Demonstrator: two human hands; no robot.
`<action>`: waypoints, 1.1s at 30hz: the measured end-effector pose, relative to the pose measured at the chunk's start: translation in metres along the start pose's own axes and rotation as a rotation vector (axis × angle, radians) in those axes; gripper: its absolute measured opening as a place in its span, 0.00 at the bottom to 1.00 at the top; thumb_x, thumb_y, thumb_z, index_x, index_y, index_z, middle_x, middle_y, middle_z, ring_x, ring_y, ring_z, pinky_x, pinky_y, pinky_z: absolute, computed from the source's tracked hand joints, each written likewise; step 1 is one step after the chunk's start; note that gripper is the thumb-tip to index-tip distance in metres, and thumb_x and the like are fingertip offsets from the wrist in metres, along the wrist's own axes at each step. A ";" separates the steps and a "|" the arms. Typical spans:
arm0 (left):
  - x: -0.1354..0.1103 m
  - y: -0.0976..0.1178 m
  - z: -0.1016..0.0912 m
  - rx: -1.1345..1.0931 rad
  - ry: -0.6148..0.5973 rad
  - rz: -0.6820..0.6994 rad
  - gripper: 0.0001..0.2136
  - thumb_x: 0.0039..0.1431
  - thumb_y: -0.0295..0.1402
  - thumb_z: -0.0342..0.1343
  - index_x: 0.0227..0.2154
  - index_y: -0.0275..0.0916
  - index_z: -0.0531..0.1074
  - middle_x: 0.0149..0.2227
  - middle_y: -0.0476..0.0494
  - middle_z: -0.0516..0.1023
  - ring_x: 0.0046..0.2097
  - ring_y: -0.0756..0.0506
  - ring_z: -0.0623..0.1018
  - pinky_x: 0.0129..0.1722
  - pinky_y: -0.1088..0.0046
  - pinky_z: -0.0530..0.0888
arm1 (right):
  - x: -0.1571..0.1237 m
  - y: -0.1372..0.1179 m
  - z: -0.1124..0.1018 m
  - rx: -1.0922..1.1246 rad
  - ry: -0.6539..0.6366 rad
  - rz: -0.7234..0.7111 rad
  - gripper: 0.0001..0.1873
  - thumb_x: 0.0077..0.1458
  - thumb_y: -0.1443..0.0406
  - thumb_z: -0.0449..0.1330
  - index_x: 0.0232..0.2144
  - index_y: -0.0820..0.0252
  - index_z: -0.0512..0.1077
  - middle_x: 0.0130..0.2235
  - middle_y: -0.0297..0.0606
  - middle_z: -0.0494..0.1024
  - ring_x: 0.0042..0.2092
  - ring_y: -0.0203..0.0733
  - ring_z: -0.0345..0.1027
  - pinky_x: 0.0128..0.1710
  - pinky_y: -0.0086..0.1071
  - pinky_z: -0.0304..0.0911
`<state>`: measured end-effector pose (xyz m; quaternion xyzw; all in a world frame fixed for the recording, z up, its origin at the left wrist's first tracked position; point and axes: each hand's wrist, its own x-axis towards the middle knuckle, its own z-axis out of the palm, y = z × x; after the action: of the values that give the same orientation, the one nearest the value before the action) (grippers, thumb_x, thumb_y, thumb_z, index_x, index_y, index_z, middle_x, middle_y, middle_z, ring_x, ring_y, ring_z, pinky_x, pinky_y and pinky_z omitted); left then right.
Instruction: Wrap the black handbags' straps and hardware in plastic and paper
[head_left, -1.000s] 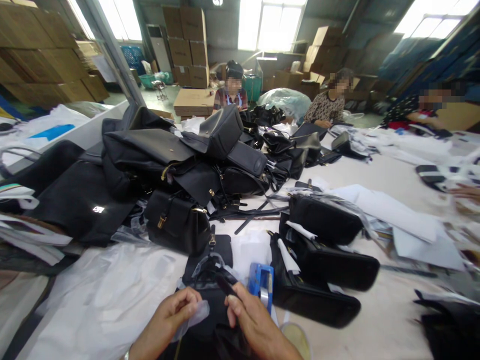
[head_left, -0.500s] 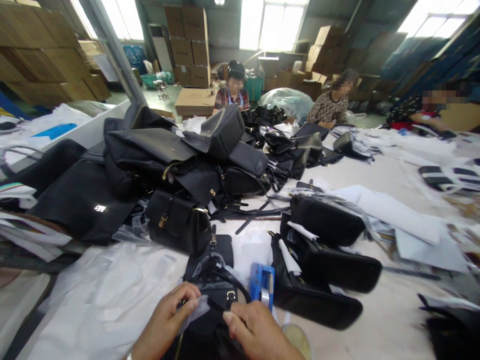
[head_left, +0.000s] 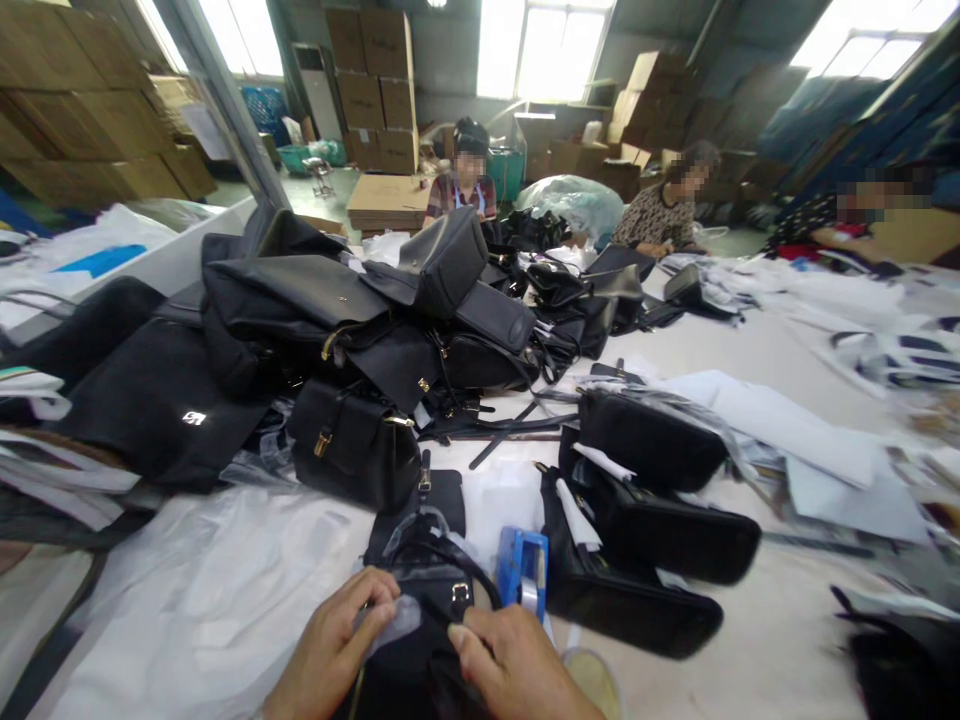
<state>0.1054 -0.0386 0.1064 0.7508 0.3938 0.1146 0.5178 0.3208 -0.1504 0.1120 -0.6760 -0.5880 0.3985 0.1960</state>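
A black handbag [head_left: 405, 655] with a gold buckle lies in front of me, its curved handle [head_left: 461, 562] rising from the top. My left hand [head_left: 337, 630] is closed in a pinch on a piece of clear plastic film [head_left: 403, 618] over the bag. To the right, my right hand [head_left: 514, 655] closes around a black strap, most of it hidden by the fingers. A blue tape dispenser [head_left: 523, 568] stands just beyond the right hand. The roll of tape [head_left: 592, 680] lies partly behind my right wrist.
Several black bags are piled at the back left [head_left: 300, 300]. Further black bags [head_left: 652, 530] lie in a row on the right, with paper sheets [head_left: 765, 420] behind. White wrapping [head_left: 225, 590] covers the left side. Co-workers [head_left: 660, 215] sit across the table.
The black strap that reached from my right hand to the plastic film no longer shows between my hands. The film now lies loose from it, in my left fingers. Both hands stay nearly in place.
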 end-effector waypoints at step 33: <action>0.001 -0.009 0.005 0.082 0.032 0.007 0.10 0.66 0.40 0.45 0.32 0.42 0.66 0.40 0.47 0.72 0.44 0.46 0.72 0.46 0.74 0.66 | -0.002 -0.002 -0.001 0.037 -0.111 0.033 0.19 0.61 0.58 0.50 0.22 0.58 0.70 0.23 0.32 0.74 0.25 0.33 0.65 0.25 0.26 0.49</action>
<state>0.1050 -0.0401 0.0961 0.7708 0.4038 0.1124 0.4798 0.3205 -0.1519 0.1147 -0.6588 -0.5794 0.4491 0.1691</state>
